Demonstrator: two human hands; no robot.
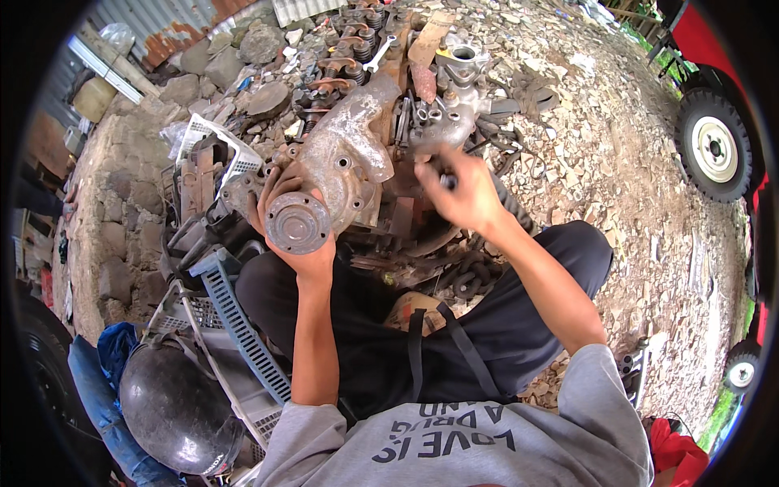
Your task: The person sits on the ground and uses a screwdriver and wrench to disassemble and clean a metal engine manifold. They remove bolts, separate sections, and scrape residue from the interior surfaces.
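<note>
Round metal hub [298, 221]: over the person's left thigh, its flat, holed face turned up toward the camera, at the near end of a cast housing [345, 134]; whether the two are joined, I cannot tell.
Left hand [308, 261]: fingers curved around the hub's rim, palm against its near side, holding it.
Right hand [464, 191]: blurred, fingers partly curled, close to the grey metal fitting [446, 126]; whether they grip anything, I cannot tell.
Steadying: a firm palm under the hub's near side would serve best, with the fingers off the holed face and clear of any pinch against the housing.
Weight: the casting looks heavy and awkward, so supporting it on both sides before any turn or lift seems wise.
Right-hand work: short, controlled strokes should suit, with the knuckles clear of the housing's edge.
Spanner [380, 53]: lies beyond the housing, beside the row of springs [345, 65].
Stony ground [617, 162]: small pieces could easily vanish among the stones; a container would guard them.
</note>
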